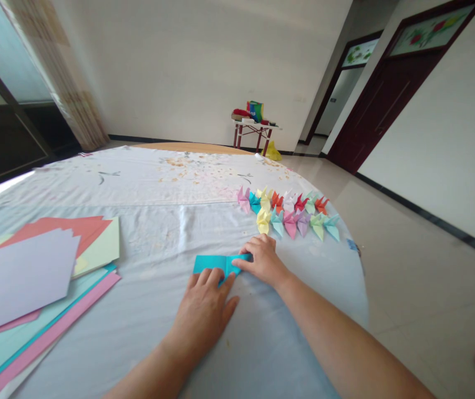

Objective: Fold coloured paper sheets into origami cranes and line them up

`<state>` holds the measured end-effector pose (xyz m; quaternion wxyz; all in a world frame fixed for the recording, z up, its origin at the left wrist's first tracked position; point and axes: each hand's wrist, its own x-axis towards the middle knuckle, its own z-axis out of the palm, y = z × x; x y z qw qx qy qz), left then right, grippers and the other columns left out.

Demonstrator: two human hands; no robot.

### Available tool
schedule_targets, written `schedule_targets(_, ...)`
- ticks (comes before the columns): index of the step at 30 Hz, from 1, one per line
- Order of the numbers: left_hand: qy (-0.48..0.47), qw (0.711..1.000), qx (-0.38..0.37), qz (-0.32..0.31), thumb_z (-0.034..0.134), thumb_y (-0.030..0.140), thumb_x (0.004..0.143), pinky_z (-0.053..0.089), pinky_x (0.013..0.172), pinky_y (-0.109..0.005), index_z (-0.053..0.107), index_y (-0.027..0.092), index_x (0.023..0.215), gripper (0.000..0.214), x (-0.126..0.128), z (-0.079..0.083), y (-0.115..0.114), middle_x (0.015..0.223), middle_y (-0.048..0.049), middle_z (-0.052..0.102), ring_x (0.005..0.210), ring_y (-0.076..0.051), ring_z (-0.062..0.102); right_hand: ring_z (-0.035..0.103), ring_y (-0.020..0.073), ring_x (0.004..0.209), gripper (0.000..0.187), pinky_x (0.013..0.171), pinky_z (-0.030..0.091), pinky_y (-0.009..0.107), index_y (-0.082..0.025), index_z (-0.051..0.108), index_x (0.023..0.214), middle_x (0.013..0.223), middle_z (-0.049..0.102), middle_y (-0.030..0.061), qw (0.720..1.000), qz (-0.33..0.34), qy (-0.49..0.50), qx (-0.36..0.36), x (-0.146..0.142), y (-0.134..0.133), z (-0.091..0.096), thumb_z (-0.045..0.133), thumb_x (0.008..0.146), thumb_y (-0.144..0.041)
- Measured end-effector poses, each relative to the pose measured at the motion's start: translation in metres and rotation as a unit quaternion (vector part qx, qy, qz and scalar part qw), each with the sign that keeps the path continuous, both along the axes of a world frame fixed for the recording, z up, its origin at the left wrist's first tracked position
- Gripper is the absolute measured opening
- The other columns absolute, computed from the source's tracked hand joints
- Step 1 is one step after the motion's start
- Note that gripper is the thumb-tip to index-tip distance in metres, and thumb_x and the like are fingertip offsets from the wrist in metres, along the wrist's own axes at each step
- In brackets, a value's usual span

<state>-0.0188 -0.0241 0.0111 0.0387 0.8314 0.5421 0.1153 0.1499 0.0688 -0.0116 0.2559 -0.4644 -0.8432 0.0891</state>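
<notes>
A small turquoise sheet of folded paper [209, 263] lies on the cloth in front of me, with a crease down its middle. My left hand [207, 299] rests on its near edge, fingers laid flat and thumb apart, covering part of the paper. At the paper's right end, my right hand [264, 259] pinches the corner between thumb and fingers. Just beyond that hand stand two rows of folded paper cranes [290, 224] in yellow, pink, red, purple, green and blue.
A loose stack of coloured paper sheets [21, 277] lies at the left. The round table has a pale floral tablecloth [158, 233]. Against the far wall stands a small side table [258, 126] with items on it, a yellow bag [274, 152] beside it. A dark red door [366, 105] is at the right.
</notes>
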Motion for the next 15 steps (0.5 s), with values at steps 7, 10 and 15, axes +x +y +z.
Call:
schedule_targets(7, 0.011, 1.000, -0.001, 0.000, 0.042, 0.035, 0.084, 0.037, 0.081, -0.040, 0.052, 0.026, 0.118, 0.037, 0.0002, 0.0012, -0.0004, 0.101, -0.0084, 0.057, 0.093, -0.024, 0.050, 0.044, 0.0203, 0.087, 0.030, 0.079, 0.025, 0.034, -0.021, 0.063, 0.075, 0.077, 0.059, 0.0020, 1.000, -0.010, -0.007, -0.006, -0.0012, -0.0018, 0.0018, 0.060, 0.070, -0.051)
schedule_targets(10, 0.009, 1.000, -0.013, 0.001, 0.041, 0.036, 0.085, 0.037, 0.082, -0.042, 0.050, 0.026, 0.119, 0.038, 0.0001, 0.0019, -0.0006, 0.103, -0.0086, 0.057, 0.095, -0.025, 0.049, 0.044, 0.0198, 0.086, 0.030, 0.079, 0.025, 0.034, -0.021, 0.063, 0.074, 0.077, 0.059, 0.0021, 1.000, -0.010, -0.010, -0.012, -0.0010, -0.0019, 0.0026, 0.060, 0.071, -0.051)
schedule_targets(15, 0.001, 1.000, -0.023, -0.003, 0.038, 0.037, 0.085, 0.035, 0.086, -0.042, 0.050, 0.028, 0.119, 0.037, -0.0010, 0.0031, 0.0003, 0.127, -0.0053, 0.049, 0.101, -0.024, 0.047, 0.044, 0.0198, 0.088, 0.032, 0.080, 0.024, 0.033, -0.021, 0.063, 0.074, 0.077, 0.058, 0.0018, 1.000, -0.015, -0.018, -0.011, -0.0011, -0.0024, 0.0031, 0.058, 0.072, -0.053)
